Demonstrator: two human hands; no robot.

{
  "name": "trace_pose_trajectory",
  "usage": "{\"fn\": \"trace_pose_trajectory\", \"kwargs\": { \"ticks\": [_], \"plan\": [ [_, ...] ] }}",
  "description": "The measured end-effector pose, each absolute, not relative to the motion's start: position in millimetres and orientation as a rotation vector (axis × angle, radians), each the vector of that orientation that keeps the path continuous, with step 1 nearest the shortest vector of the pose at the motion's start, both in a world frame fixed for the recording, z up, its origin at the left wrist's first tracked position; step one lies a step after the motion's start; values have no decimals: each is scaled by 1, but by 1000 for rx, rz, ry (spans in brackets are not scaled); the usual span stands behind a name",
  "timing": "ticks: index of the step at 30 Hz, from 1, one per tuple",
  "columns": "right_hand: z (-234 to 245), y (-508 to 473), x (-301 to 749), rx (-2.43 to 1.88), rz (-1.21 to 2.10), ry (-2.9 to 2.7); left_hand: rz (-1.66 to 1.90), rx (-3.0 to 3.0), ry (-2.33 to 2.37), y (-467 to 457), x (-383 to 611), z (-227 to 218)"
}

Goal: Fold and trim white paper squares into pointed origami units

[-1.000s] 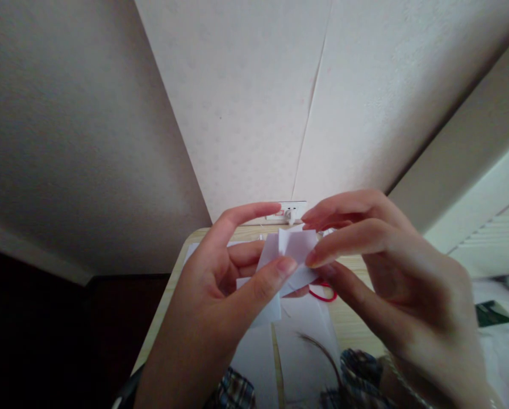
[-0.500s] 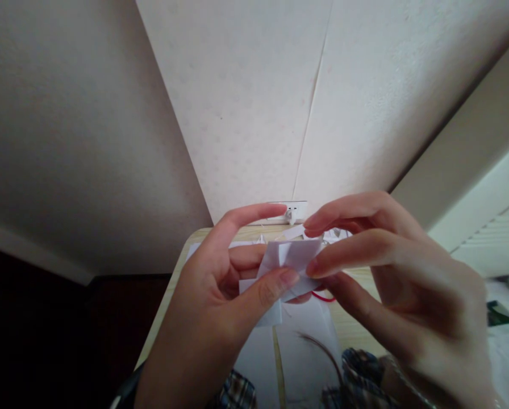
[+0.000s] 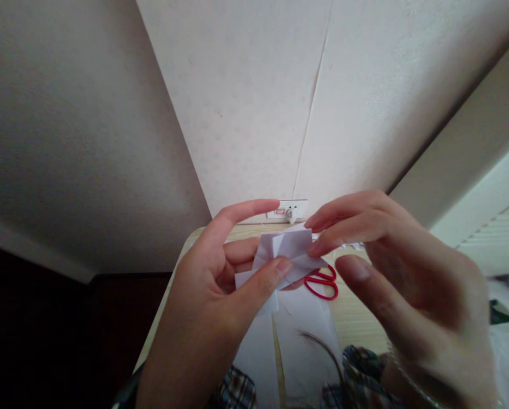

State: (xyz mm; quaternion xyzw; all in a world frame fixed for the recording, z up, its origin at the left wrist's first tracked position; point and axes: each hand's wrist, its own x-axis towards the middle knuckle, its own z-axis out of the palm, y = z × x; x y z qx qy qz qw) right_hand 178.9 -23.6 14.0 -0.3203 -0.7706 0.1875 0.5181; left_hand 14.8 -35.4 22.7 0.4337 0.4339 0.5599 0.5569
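Note:
A small folded piece of white paper [image 3: 296,244] with raised flaps is pinched in my left hand [image 3: 207,307], its thumb pressing on the front and fingers behind. The left index finger points away over the top. My right hand [image 3: 416,284] is at the paper's right side, index and middle fingertips at the edge of a flap. Its thumb stands apart from the paper, so the hand is open. Below the folded paper, the red scissors [image 3: 321,279] show only their handles.
White paper sheets [image 3: 301,341] lie on the light wooden table [image 3: 357,321], with a strand of hair hanging in front. A wall socket [image 3: 280,212] with a white plug is behind the table. A white panelled surface [image 3: 488,210] stands at the right.
My right thumb has moved off the paper, and the right fingers have opened. A flap now stands up more on the folded paper. The scissors' red handles have come into view.

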Motion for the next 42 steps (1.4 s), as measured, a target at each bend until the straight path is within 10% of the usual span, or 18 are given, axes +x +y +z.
{"fn": "trace_pose_trajectory", "kwargs": {
  "ticks": [42],
  "plan": [
    [9,-17,171,-848,481,-1777,1477,1200,1211,-35,24,23]
  ]
}}
